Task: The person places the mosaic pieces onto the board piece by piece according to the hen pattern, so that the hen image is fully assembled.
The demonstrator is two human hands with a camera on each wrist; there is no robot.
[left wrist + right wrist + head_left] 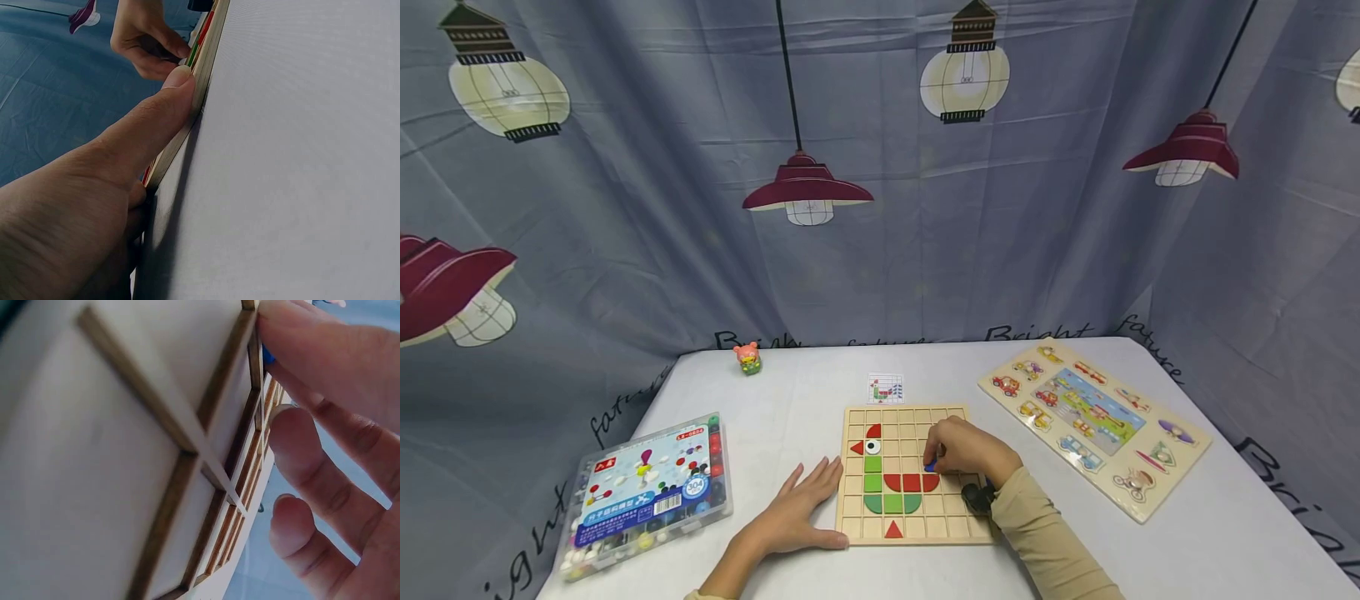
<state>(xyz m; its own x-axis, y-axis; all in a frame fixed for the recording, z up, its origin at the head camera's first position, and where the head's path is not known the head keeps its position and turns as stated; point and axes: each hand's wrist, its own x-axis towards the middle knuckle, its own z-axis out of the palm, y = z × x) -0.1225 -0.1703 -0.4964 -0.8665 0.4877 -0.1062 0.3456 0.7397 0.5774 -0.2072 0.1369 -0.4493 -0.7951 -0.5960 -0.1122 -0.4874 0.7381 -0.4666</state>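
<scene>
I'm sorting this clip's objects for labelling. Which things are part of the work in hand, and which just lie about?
In use: wooden grid board, blue piece, pattern card, left hand, right hand.

Lying about: vehicle puzzle, plastic bead box, small pig toy.

Wooden grid board (951, 521) lies flat on the bench, square cells, red, green and white pieces seated in its left and middle cells; small blue piece (930, 467) sits in a cell just right of the red row, pinched in my right-hand grip (964, 451).
</scene>
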